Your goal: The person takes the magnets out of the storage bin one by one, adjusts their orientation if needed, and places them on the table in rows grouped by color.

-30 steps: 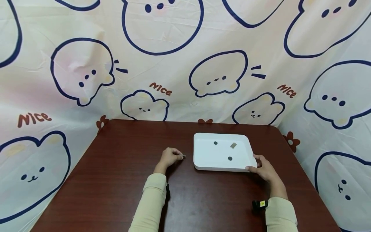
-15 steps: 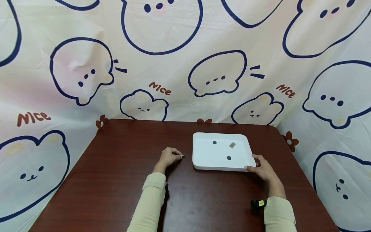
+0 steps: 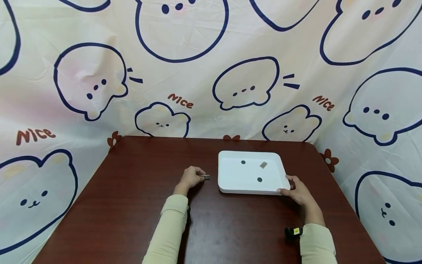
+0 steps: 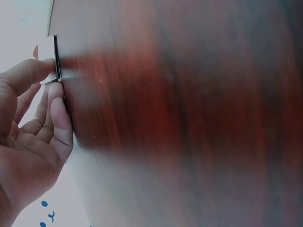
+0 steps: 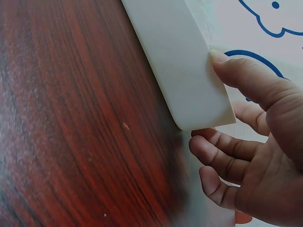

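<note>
Between thumb and fingers, my left hand (image 3: 190,178) pinches a small flat rectangular metal piece (image 3: 206,177), low over the table just left of the tray. In the left wrist view the piece (image 4: 49,51) shows a pale shiny face and a thin dark edge. My right hand (image 3: 300,190) holds the white tray (image 3: 229,186) by its near right corner. The right wrist view has that thumb on the rim and the other fingers curled around the tray's corner (image 5: 189,90). Inside the tray lie two dark round discs (image 3: 259,179) and a small grey-brown rectangle (image 3: 263,165).
A dark red-brown wooden table (image 3: 138,190) carries the tray. Behind and beside it hangs a pale cloth (image 3: 204,80) printed with cartoon bears. A black strap device with a yellow label (image 3: 293,232) sits at the right wrist.
The metal piece in my left hand has turned, from a thin edge to a broader dark face in the head view. The right hand and tray stay in place.
</note>
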